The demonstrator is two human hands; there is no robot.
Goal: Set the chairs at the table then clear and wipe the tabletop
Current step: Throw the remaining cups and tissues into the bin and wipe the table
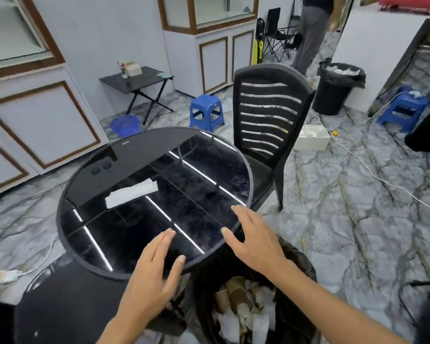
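Note:
A round black glossy table [124,266] fills the middle of the view, its top mirroring ceiling lights. On it lies one white tissue [132,192]. A black slatted chair [266,115] stands tucked at the table's far right side. A second black chair [67,304] shows its seat at the near left edge. My left hand [154,274] hovers over the near rim, fingers together and flat, holding nothing. My right hand [256,242] hovers at the near right rim with fingers spread, empty.
A black bin [291,316] with paper cups and tissues stands under my right arm. Farther off are two blue stools [206,110] [405,108], a folding side table [137,80], another lined bin [335,88], a white box [312,137], floor cables and a standing person [310,33].

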